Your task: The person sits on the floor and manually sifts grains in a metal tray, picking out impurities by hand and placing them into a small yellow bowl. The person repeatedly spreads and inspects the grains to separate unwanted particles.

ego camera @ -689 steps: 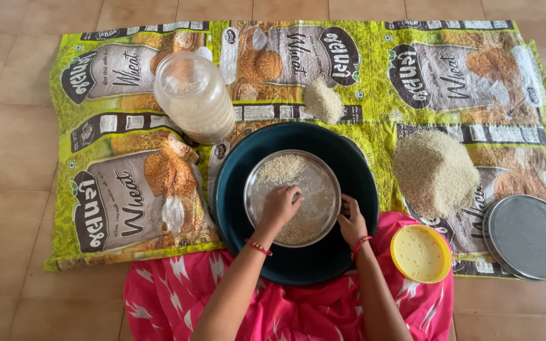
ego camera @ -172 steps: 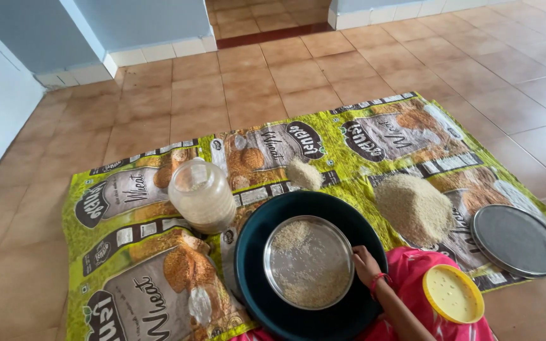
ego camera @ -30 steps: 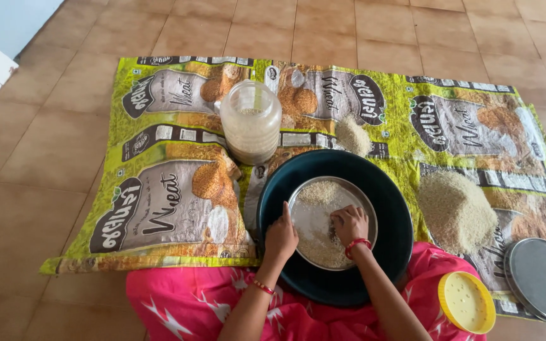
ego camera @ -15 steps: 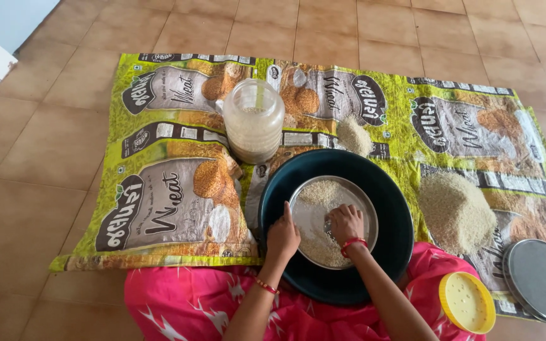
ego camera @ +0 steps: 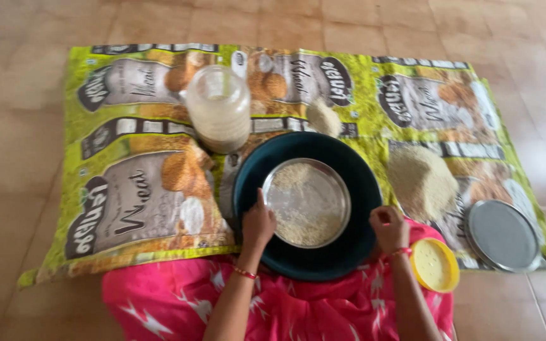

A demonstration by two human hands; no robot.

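Left hand (ego camera: 258, 222) curled on near-left rim of round steel plate (ego camera: 306, 202), thumb up along edge. Plate sits inside dark teal round basin (ego camera: 355, 240), pale grain (ego camera: 298, 224) scattered across it.

Right hand (ego camera: 389, 227) off plate, at basin's right rim, fingers closed loosely — whether pinching anything, cannot tell.

Risk: one-handed grip — plate could tilt, grain slides into basin. Closed right hand near yellow round lid (ego camera: 436, 265), large grain heap (ego camera: 421, 181); stray drop could mix into heap.
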